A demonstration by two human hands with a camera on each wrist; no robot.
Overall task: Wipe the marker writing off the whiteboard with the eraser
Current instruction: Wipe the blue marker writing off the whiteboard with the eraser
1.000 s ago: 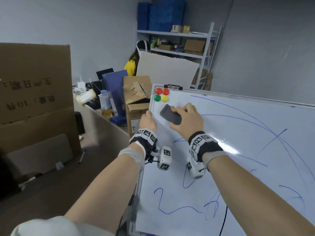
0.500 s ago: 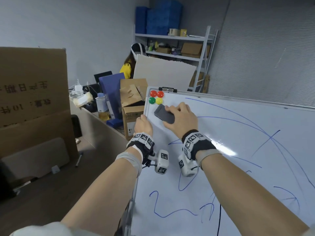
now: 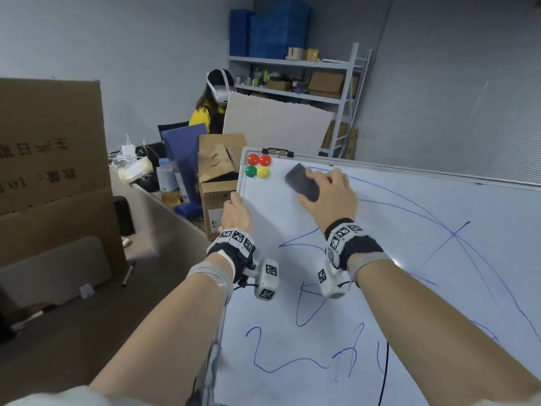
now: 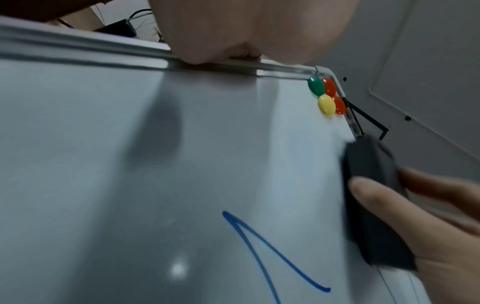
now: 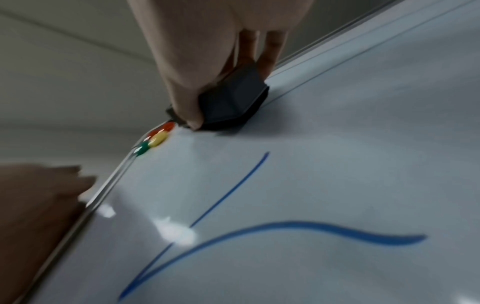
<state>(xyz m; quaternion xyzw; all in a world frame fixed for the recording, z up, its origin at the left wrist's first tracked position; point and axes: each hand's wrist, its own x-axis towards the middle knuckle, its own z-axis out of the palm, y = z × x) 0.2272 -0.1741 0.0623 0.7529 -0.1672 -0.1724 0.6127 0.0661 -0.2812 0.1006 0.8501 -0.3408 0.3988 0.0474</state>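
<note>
The whiteboard point(image 3: 409, 259) fills the right half of the head view, covered with blue marker lines point(image 3: 380, 200). My right hand point(image 3: 328, 194) grips the dark grey eraser point(image 3: 301, 181) and presses it flat on the board near the top left corner. In the right wrist view the eraser point(image 5: 233, 102) sits under my fingers beside the board's top rail. The eraser point(image 4: 374, 195) shows at the right edge of the left wrist view. My left hand point(image 3: 235, 213) grips the board's left frame edge, thumb side on the rail point(image 4: 221, 59).
Coloured round magnets point(image 3: 257, 167) cluster in the board's top left corner, just left of the eraser. Cardboard boxes point(image 3: 216, 177) and a cluttered desk point(image 3: 152, 183) stand left of the board. A person in yellow point(image 3: 205, 112) sits behind, metal shelves point(image 3: 292, 83) beyond.
My right hand has slid the eraser up and to the right along the board, toward the top rail. The left hand keeps its hold on the frame.
</note>
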